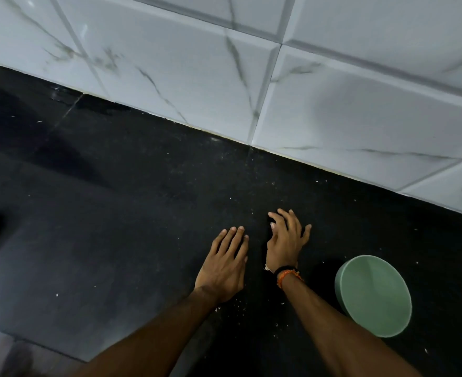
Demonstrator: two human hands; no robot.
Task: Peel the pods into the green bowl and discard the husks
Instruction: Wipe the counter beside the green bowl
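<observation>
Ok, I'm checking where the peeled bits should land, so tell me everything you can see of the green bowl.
The green bowl is round, pale matte green, plastic-looking, with a smooth rim. It sits on the black countertop, seen tilted from above, just right of the right forearm, apart from both hands. No contents are visible inside. Small pale flakes lie scattered around it.

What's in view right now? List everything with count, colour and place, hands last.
green bowl: one, pale green, on the counter right of the right forearm; contents not visible.
husk bits: many, whitish, scattered on the counter around the hands.
counter: one, black.
wall tiles: several, white with grey veins, behind the counter.
wristbands: black and orange, right wrist.
left hand: one, fingers straight, flat on the counter.
right hand: one, fingers spread, on the counter.
</observation>
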